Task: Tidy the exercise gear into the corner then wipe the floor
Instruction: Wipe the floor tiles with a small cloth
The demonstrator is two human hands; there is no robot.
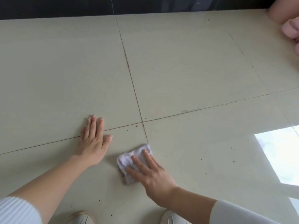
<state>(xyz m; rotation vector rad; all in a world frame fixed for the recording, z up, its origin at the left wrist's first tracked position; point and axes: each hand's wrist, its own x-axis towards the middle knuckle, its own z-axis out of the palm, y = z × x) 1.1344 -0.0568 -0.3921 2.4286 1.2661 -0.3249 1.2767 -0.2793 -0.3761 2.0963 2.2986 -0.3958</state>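
Observation:
A small folded white cloth (129,160) lies on the pale tiled floor (186,70) near the bottom middle. My right hand (148,172) presses on it with straight, spread fingers covering its near half. My left hand (93,141) rests flat on the floor to the cloth's left, fingers straight, across a grout line. Pink exercise gear (289,28) shows at the top right edge, mostly cut off by the frame.
Dark specks of dirt (233,161) dot the tiles right of the cloth. A dark wall base (64,7) runs along the top. A bright window reflection (279,154) lies at the right. My white shoes (80,217) sit at the bottom edge.

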